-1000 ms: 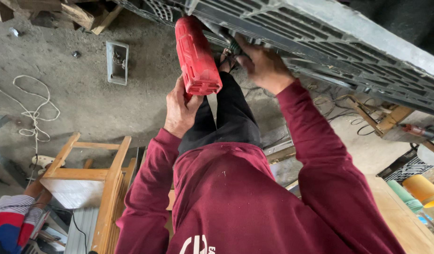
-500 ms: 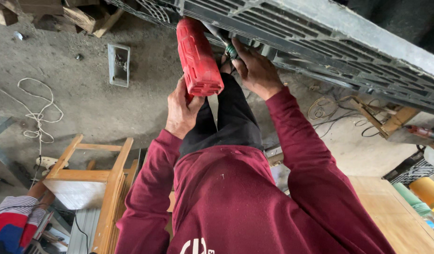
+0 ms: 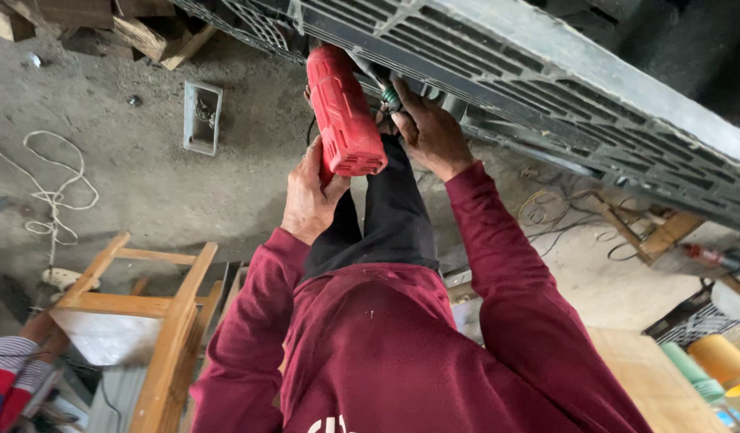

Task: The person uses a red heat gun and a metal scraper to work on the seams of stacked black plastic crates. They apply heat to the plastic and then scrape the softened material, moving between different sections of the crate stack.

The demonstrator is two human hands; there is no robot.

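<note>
Hands closed: drill (image 3: 343, 112) (red), grille (image 3: 498, 72)

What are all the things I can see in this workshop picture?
Power drill: one, red, top centre, nose against the grid.
Grid panel: one, grey, slanting across the top.
Wooden frame: one, pale, lower left.
Cord: one, white, coiled on the floor, left.
Metal box: one, grey, on the floor, upper left.
Wood scraps: several, brown, top left.
Another person's sleeve: one, striped, bottom left corner.
Left hand: grips the drill from below.
Right hand: at the drill's nose, under the panel.
</note>
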